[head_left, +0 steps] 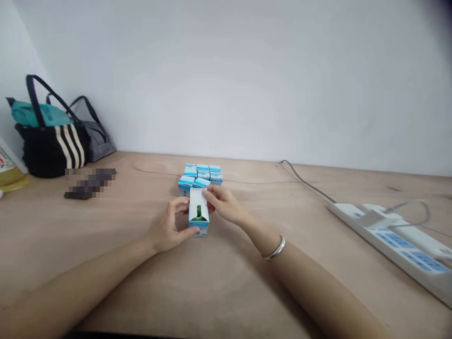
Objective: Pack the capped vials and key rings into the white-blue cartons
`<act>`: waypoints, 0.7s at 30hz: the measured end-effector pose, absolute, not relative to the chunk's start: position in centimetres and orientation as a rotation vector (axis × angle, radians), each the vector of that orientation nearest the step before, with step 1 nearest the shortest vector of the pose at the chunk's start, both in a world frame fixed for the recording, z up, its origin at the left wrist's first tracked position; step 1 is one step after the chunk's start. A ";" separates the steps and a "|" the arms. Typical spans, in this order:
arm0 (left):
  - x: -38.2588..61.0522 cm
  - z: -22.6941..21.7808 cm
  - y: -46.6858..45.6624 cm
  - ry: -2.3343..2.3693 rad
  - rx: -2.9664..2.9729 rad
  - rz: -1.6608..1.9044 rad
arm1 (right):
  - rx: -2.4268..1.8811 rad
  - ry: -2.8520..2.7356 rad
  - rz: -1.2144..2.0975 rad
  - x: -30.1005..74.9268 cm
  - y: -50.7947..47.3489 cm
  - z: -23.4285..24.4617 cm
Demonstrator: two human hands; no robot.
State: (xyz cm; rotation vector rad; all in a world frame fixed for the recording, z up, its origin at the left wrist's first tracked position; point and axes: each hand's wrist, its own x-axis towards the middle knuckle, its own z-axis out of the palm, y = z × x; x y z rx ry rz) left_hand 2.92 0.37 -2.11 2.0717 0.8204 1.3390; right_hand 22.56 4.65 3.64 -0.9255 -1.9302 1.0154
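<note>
One small white carton (197,200) with a blue band at its near end sits on the worktop (106,235), just in front of a group of similar boxes. Its upper face has an opening, and through this opening a green object (198,213) is visible inside, but too little of it shows to tell what it is. The left hand (168,225) is closed against the left side of the carton, and the right hand (223,203) presses its fingers on the upper right edge, so both grips are clamped on this same carton. Behind it, about eight blue and white cartons (200,176) stand close together in rows. A silver bangle (274,248) goes around the right wrist.

Far to the left are a black tote bag (52,148) with cream stripes, a teal cloth (35,114) at its top, and a grey striped bag (99,143) just beside it. A dark object (90,183) in front of them is pixelated. On the right lies a white power strip (388,240) with blue marks, and a grey cable (307,183) runs from that side toward the pale wall (226,80). The worktop is light wood.
</note>
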 end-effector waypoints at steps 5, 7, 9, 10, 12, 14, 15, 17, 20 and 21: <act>2.7 -1.4 0.5 0.840 1.975 1.189 | -0.903 -1.841 0.559 23.0 4.1 4.3; 2.7 -1.3 0.5 0.840 1.945 1.166 | -0.737 -2.040 0.396 23.1 3.3 5.5; 2.7 -1.4 0.5 0.853 1.957 1.165 | -0.531 -2.305 0.309 23.1 2.5 6.6; 2.6 -1.3 0.5 0.868 1.979 1.167 | -0.472 -2.400 0.274 23.0 2.2 7.0; 2.5 -1.1 0.5 0.901 2.036 1.162 | -0.464 -2.490 0.211 23.0 2.0 7.4; 2.4 -0.6 0.5 0.917 2.114 1.138 | -0.516 -2.494 0.172 23.2 2.2 7.5; 2.3 -0.2 0.5 0.917 2.163 1.121 | -0.533 -2.489 0.165 23.4 2.4 7.6; 2.1 0.5 0.4 0.911 2.282 1.062 | -0.544 -2.499 0.175 23.8 2.7 7.7; 1.7 1.2 0.3 0.928 2.454 0.997 | -0.554 -2.550 0.189 24.3 2.9 7.9; 1.6 1.3 0.2 0.960 2.504 1.013 | -0.561 -2.567 0.187 24.3 2.9 7.9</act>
